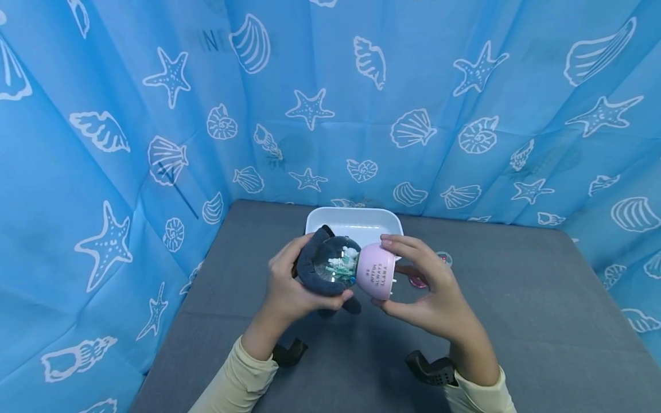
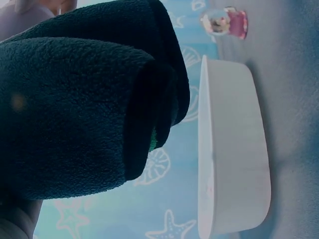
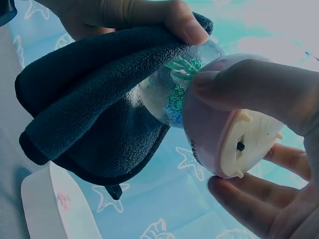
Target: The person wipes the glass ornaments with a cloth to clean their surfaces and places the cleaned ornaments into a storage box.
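A snow globe (image 1: 376,274) with a pink lettered base is held tilted on its side between both hands. White and green figures show inside its clear ball. My right hand (image 1: 436,289) grips the base, thumb on one side and fingers on the other. The cream underside (image 3: 251,142), with small feet and a dark switch, faces the right wrist camera. With my left hand (image 1: 286,289) I hold a dark grey cloth (image 3: 99,89) wrapped against the glass ball. Loose folds of the cloth (image 2: 75,114) hang down and fill much of the left wrist view.
Behind the hands stands a white tray (image 1: 353,214) on the grey table (image 1: 516,321). A smaller snow globe with a pink-red base (image 2: 238,24) stands beyond it, partly hidden by my right hand in the head view. Blue shell-patterned curtains (image 1: 330,143) surround the table.
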The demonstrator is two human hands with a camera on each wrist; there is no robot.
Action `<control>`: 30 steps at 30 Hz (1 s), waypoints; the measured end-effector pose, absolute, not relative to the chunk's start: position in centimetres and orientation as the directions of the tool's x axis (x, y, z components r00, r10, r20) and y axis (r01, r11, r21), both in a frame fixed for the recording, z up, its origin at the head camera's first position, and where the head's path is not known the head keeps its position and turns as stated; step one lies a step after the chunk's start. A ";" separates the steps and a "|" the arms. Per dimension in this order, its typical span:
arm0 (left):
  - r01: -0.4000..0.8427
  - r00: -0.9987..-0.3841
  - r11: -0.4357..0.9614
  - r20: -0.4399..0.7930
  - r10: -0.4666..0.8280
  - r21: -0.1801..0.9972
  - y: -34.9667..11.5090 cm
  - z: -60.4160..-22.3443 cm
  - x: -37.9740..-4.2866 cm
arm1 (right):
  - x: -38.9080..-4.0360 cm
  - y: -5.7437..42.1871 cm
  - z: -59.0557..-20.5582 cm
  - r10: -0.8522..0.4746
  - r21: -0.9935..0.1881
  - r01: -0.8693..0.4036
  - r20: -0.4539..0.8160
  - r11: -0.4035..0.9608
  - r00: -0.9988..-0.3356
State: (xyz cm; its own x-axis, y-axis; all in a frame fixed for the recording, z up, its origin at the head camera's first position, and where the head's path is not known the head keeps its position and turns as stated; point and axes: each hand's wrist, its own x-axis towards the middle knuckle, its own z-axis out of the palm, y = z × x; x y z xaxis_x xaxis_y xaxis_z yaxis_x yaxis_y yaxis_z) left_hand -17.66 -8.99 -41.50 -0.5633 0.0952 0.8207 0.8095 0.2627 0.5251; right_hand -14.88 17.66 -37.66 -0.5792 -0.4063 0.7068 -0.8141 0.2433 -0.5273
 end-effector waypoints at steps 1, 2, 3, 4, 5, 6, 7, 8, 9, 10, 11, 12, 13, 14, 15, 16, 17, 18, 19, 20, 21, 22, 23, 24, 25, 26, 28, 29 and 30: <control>0.809 -0.563 0.264 0.821 0.095 0.525 -9.0 -41.5 -17.7 | -14.9 17.6 -37.6 -0.406 -0.523 -0.814 0.706 0.253 -0.580; 0.809 -0.564 0.263 0.820 0.095 0.526 -9.0 -41.4 -17.6 | -14.8 17.6 -37.6 -0.405 -0.518 -0.815 0.707 0.261 -0.579; 0.808 -0.566 0.261 0.819 0.095 0.528 -9.0 -41.4 -17.6 | -14.8 17.6 -37.6 -0.404 -0.511 -0.816 0.709 0.270 -0.578; 0.807 -0.569 0.259 0.817 0.094 0.531 -9.0 -41.4 -17.6 | -14.8 17.6 -37.5 -0.401 -0.504 -0.817 0.712 0.280 -0.577; 0.805 -0.572 0.256 0.815 0.095 0.535 -9.0 -41.4 -17.6 | -14.8 17.6 -37.5 -0.399 -0.498 -0.819 0.715 0.285 -0.574; 0.803 -0.576 0.253 0.812 0.096 0.540 -9.0 -41.4 -17.6 | -14.8 17.6 -37.5 -0.397 -0.493 -0.822 0.720 0.284 -0.569; 0.800 -0.580 0.251 0.809 0.097 0.545 -9.0 -41.4 -17.6 | -14.8 17.6 -37.5 -0.396 -0.489 -0.825 0.724 0.283 -0.565; 0.798 -0.585 0.248 0.805 0.097 0.549 -9.0 -41.4 -17.6 | -14.9 17.6 -37.5 -0.395 -0.485 -0.829 0.730 0.276 -0.558; 0.796 -0.588 0.247 0.803 0.098 0.553 -9.0 -41.4 -17.6 | -14.9 17.6 -37.5 -0.394 -0.483 -0.833 0.734 0.271 -0.553; 0.794 -0.592 0.246 0.800 0.099 0.556 -9.0 -41.4 -17.6 | -14.9 17.6 -37.5 -0.395 -0.482 -0.835 0.736 0.264 -0.549; 0.792 -0.595 0.245 0.798 0.099 0.560 -9.1 -41.4 -17.6 | -15.0 17.6 -37.6 -0.395 -0.481 -0.838 0.739 0.257 -0.545; 0.792 -0.595 0.241 0.798 0.099 0.561 -9.0 -41.4 -17.6 | -15.1 17.6 -37.6 -0.395 -0.480 -0.841 0.743 0.249 -0.541; 0.792 -0.595 0.240 0.798 0.098 0.561 -9.0 -41.4 -17.6 | -15.1 17.6 -37.7 -0.393 -0.482 -0.843 0.745 0.240 -0.539; 0.793 -0.595 0.237 0.798 0.098 0.562 -9.0 -41.4 -17.6 | -15.2 17.6 -37.7 -0.390 -0.489 -0.842 0.746 0.228 -0.539; 0.794 -0.594 0.234 0.798 0.098 0.562 -9.0 -41.4 -17.6 | -15.3 17.6 -37.8 -0.386 -0.497 -0.840 0.746 0.219 -0.542; 0.793 -0.595 0.231 0.798 0.098 0.563 -9.0 -41.5 -17.6 | -15.3 17.6 -37.9 -0.381 -0.506 -0.837 0.746 0.210 -0.546; 0.794 -0.594 0.228 0.799 0.097 0.563 -9.0 -41.5 -17.6 | -15.3 17.6 -37.9 -0.373 -0.514 -0.834 0.747 0.200 -0.550; 0.795 -0.593 0.226 0.799 0.097 0.563 -9.0 -41.5 -17.6 | -15.4 17.5 -38.0 -0.365 -0.524 -0.829 0.746 0.196 -0.558; 0.794 -0.594 0.226 0.799 0.097 0.564 -9.1 -41.6 -17.6 | -15.3 17.5 -38.0 -0.357 -0.538 -0.822 0.742 0.189 -0.568; 0.794 -0.595 0.226 0.798 0.097 0.565 -9.1 -41.6 -17.6 | -15.3 17.4 -38.0 -0.349 -0.553 -0.813 0.736 0.184 -0.580; 0.794 -0.594 0.225 0.799 0.096 0.564 -9.1 -41.6 -17.6 | -15.3 17.4 -38.1 -0.342 -0.570 -0.802 0.728 0.180 -0.594; 0.795 -0.594 0.225 0.799 0.095 0.564 -9.1 -41.7 -17.6 | -15.2 17.3 -38.1 -0.335 -0.588 -0.789 0.718 0.176 -0.610; 0.796 -0.592 0.224 0.800 0.095 0.563 -9.1 -41.7 -17.6 | -15.2 17.2 -38.1 -0.327 -0.609 -0.774 0.705 0.174 -0.629; 0.798 -0.590 0.222 0.802 0.095 0.561 -9.1 -41.7 -17.6 | -15.1 17.2 -38.1 -0.320 -0.632 -0.756 0.690 0.172 -0.649; 0.800 -0.587 0.220 0.804 0.095 0.558 -9.1 -41.7 -17.6 | -15.0 17.1 -38.1 -0.314 -0.654 -0.738 0.675 0.165 -0.668; 0.802 -0.585 0.217 0.806 0.095 0.556 -9.1 -41.7 -17.7 | -14.9 17.1 -38.1 -0.307 -0.678 -0.716 0.655 0.166 -0.691; 0.804 -0.583 0.210 0.807 0.096 0.556 -9.1 -41.7 -17.7 | -14.7 17.0 -38.1 -0.287 -0.722 -0.669 0.612 0.179 -0.737; 0.804 -0.583 0.208 0.807 0.097 0.557 -9.2 -41.8 -17.7 | -14.7 17.0 -38.1 -0.278 -0.738 -0.647 0.592 0.191 -0.757; 0.804 -0.584 0.206 0.806 0.098 0.557 -9.1 -41.8 -17.7 | -14.6 17.0 -38.0 -0.269 -0.754 -0.626 0.572 0.200 -0.775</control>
State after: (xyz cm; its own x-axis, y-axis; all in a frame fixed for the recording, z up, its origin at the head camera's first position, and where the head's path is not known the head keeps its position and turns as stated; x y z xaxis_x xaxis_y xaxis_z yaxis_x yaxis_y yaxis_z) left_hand -17.68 -9.14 -41.78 -0.5837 0.0975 0.8061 0.8042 0.2062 0.5574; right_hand -14.62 17.00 -38.04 -0.7752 -0.2689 0.5716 -0.6255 0.2004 -0.7540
